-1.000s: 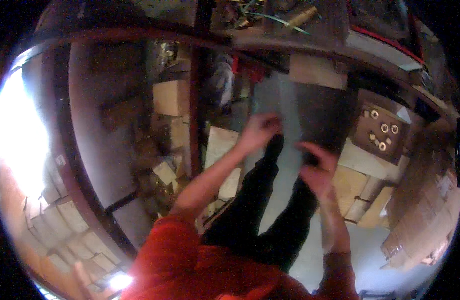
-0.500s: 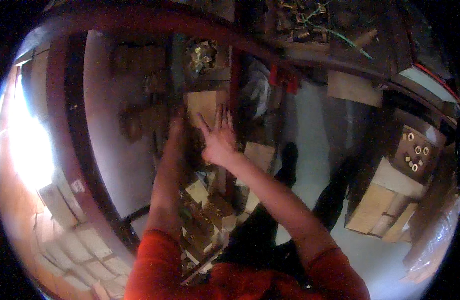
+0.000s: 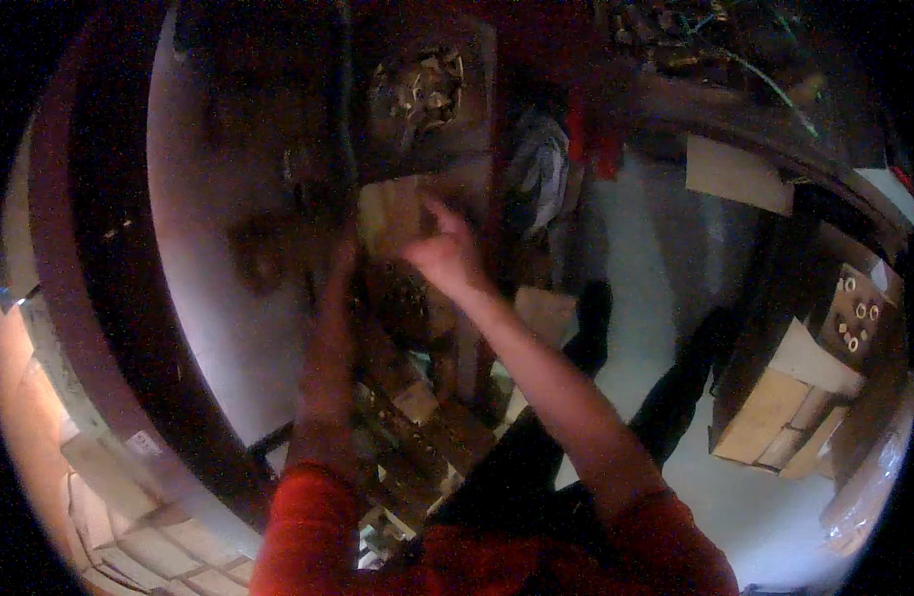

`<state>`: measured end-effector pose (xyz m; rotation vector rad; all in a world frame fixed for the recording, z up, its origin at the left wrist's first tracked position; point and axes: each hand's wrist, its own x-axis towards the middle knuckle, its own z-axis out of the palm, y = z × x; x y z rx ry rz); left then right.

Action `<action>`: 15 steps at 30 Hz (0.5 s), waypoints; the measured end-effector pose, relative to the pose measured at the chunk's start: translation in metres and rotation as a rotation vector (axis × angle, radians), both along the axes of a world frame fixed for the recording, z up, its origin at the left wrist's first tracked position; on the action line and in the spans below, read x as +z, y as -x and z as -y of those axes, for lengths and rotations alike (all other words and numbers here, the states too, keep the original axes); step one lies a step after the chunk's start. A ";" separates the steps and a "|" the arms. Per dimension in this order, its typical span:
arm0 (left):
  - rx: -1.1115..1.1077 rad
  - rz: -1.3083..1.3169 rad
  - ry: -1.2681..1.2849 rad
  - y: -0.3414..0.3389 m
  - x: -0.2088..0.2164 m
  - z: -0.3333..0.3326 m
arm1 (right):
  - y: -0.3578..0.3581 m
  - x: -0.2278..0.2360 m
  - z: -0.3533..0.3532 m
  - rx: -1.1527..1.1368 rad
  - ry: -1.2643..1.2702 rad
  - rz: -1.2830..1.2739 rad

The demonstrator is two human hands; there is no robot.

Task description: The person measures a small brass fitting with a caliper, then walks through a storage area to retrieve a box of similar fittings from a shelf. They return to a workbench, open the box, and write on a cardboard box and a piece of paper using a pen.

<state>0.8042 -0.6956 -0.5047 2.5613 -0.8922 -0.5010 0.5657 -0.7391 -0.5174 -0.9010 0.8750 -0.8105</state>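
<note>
A tan cardboard piece or carton flap [image 3: 382,214] lies below a box of small brass-coloured metal parts [image 3: 427,94]. My right hand [image 3: 449,256] is over its right edge, one finger stretched up and the thumb apart to the left. Nothing shows between those fingers; whether they touch the cardboard I cannot tell. At the cardboard's lower left, my left hand [image 3: 346,256] is dark and smeared, its fingers hidden. Beneath my hands sits a dim box with small parts [image 3: 407,293].
Stacked cartons [image 3: 149,497] stand at lower left beyond a dark red beam [image 3: 89,328]. On the right are an opened carton [image 3: 780,412] and a board with several rings [image 3: 854,313]. Green tubing [image 3: 765,79] lies upper right. Grey floor [image 3: 621,258] shows around my legs.
The picture has darkened and the view has shifted, so the parts box looks larger. My right hand's spread fingers have drawn in, leaving one stretched out. My left hand stays beside the cardboard.
</note>
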 end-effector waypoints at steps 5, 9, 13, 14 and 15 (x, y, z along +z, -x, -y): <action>-0.013 0.068 -0.061 -0.010 0.006 0.006 | -0.021 -0.028 -0.003 -0.066 0.390 -0.128; 0.122 -0.295 0.093 0.015 0.007 0.012 | -0.033 -0.017 -0.008 -0.061 -0.040 -0.038; 0.147 -0.586 0.203 -0.013 -0.014 0.002 | -0.039 -0.023 -0.007 -0.072 -0.268 0.253; 0.130 -0.606 0.194 -0.018 -0.016 0.001 | -0.040 -0.025 -0.007 -0.063 -0.243 0.246; 0.121 -0.648 0.200 -0.026 -0.016 -0.004 | -0.039 -0.028 -0.008 -0.067 -0.243 0.291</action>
